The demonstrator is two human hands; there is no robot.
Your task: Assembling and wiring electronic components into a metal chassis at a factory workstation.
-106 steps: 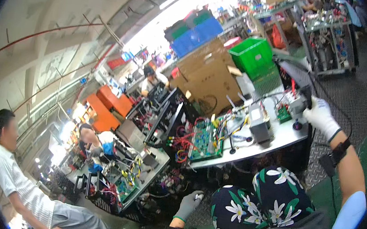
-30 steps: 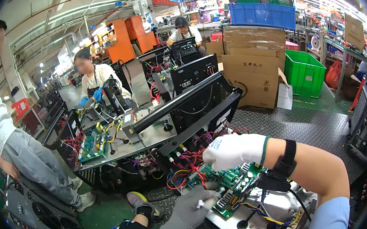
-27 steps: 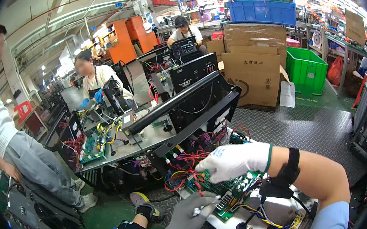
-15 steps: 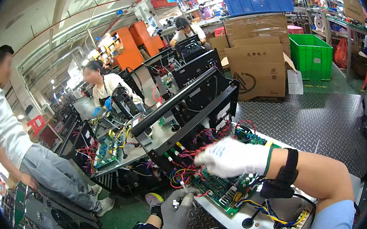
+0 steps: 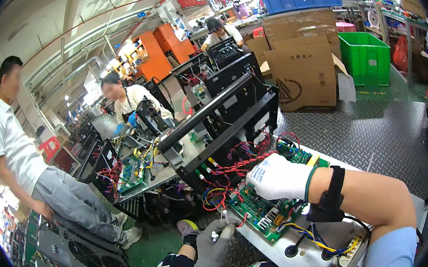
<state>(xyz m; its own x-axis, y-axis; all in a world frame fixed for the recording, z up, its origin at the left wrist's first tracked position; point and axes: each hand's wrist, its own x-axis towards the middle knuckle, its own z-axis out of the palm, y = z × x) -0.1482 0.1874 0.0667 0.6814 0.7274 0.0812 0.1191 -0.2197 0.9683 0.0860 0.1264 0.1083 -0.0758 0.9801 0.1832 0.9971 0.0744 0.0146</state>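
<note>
My left hand, in a grey glove, is at the near edge of the metal chassis. Its thumb and fingers pinch a small white wire connector with red wire running up from it. Another white piece shows between its fingers. My right hand, in a white knitted glove, is curled low over the green circuit board. Its fingertips are hidden, so what they hold cannot be made out. Twisted red wires run beside that hand toward the black front panel.
A black handle bar spans the chassis front. Yellow and blue cables lie on the bare metal base. Cartons and a green crate stand beyond. One person stands at left; others work at similar units behind.
My right hand has moved right and slightly down from the red wires, its fingers now curled over the board. The left hand keeps its pinch. The whole view has shifted slightly.
</note>
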